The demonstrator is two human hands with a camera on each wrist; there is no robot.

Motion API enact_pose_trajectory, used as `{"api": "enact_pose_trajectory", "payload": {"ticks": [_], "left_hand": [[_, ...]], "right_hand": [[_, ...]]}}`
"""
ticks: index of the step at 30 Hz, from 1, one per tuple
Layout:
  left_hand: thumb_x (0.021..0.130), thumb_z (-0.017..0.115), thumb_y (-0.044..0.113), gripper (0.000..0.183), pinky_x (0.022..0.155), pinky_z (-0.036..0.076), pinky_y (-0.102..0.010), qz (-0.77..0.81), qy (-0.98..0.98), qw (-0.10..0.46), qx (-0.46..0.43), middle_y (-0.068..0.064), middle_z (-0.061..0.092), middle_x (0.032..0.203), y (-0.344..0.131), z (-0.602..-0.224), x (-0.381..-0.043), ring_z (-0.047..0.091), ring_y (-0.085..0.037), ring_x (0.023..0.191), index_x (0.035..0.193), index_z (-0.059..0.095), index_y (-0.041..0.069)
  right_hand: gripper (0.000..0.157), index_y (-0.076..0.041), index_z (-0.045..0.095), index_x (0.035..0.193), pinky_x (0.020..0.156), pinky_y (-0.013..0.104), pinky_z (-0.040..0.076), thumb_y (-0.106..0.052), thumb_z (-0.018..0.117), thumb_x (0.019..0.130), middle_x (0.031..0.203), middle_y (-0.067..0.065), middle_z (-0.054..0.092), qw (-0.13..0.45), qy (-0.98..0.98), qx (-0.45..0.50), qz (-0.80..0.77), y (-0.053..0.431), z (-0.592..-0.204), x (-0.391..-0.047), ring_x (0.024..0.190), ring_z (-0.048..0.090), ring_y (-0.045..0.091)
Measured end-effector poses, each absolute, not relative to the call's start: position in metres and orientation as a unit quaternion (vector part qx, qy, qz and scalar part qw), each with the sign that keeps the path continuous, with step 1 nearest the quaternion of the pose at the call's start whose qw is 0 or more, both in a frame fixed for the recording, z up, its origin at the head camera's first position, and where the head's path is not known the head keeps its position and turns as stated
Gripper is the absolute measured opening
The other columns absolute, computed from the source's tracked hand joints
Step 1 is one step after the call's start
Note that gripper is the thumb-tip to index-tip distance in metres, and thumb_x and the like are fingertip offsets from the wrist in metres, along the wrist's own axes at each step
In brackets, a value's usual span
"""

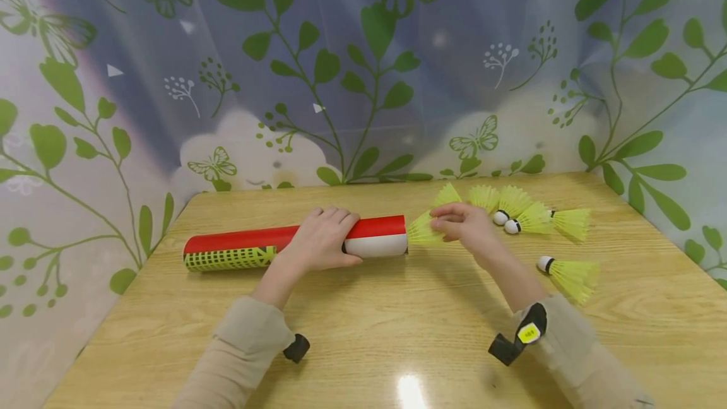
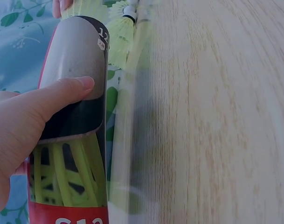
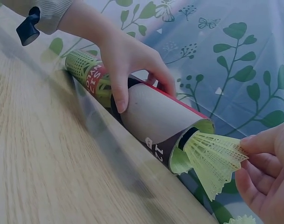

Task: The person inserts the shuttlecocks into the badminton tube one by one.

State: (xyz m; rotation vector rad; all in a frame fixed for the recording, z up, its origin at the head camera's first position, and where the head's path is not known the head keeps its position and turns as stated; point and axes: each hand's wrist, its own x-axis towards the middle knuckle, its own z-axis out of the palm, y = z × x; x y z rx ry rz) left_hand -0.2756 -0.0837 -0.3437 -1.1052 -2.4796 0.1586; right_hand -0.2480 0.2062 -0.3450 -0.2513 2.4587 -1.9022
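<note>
A red, white and black shuttlecock tube (image 1: 244, 242) lies on its side on the table, its mouth facing right. My left hand (image 1: 320, 238) grips it around the middle, thumb across the near side in the left wrist view. At the mouth, my right hand (image 1: 468, 229) pinches the skirt edge of a yellow shuttlecock (image 3: 214, 156). This shuttlecock's black-banded base is inside the tube opening, while its skirt sticks out. Inside the rim in the right wrist view, a yellow-green lining (image 3: 205, 126) shows.
Several yellow shuttlecocks (image 1: 534, 218) lie in a group at the back right of the wooden table (image 1: 363, 327). Another shuttlecock (image 1: 570, 275) lies nearer, to the right of my right forearm. A leaf-patterned curtain (image 1: 341, 81) hangs behind the table's back edge.
</note>
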Motion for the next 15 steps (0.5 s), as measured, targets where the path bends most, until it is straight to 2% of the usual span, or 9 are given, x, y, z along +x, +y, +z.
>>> {"api": "enact_pose_trajectory", "payload": {"ticks": [8,12,15], "left_hand": [[0.069,0.070,0.058,0.071,0.076,0.041,-0.036,0.053,-0.892,0.207,-0.399,-0.003,0.060,0.110,-0.084,-0.343,-0.275,0.054,-0.021,0.099,0.119,0.056,0.009],[0.069,0.070,0.058,0.071,0.076,0.041,-0.035,0.055,-0.892,0.207,-0.399,-0.003,0.060,0.110,-0.083,-0.344,-0.275,0.053,-0.021,0.099,0.119,0.056,0.009],[0.069,0.070,0.058,0.071,0.076,0.041,-0.035,0.055,-0.891,0.208,-0.400,-0.003,0.059,0.109,-0.083,-0.344,-0.275,0.053,-0.021,0.099,0.119,0.056,0.009]], "right_hand": [[0.032,0.008,0.056,0.115,0.076,0.036,0.050,-0.009,0.061,0.089,0.106,0.016,0.063,0.016,0.781,-0.098,-0.616,0.197,-0.352,-0.249,0.087,0.061,0.018],[0.032,0.009,0.056,0.115,0.074,0.033,0.051,-0.008,0.061,0.089,0.106,0.018,0.063,0.014,0.780,-0.109,-0.616,0.193,-0.354,-0.250,0.092,0.061,0.026],[0.033,0.010,0.055,0.116,0.074,0.033,0.051,-0.007,0.061,0.088,0.104,0.019,0.063,0.016,0.771,-0.113,-0.626,0.191,-0.355,-0.251,0.093,0.061,0.028]]}}
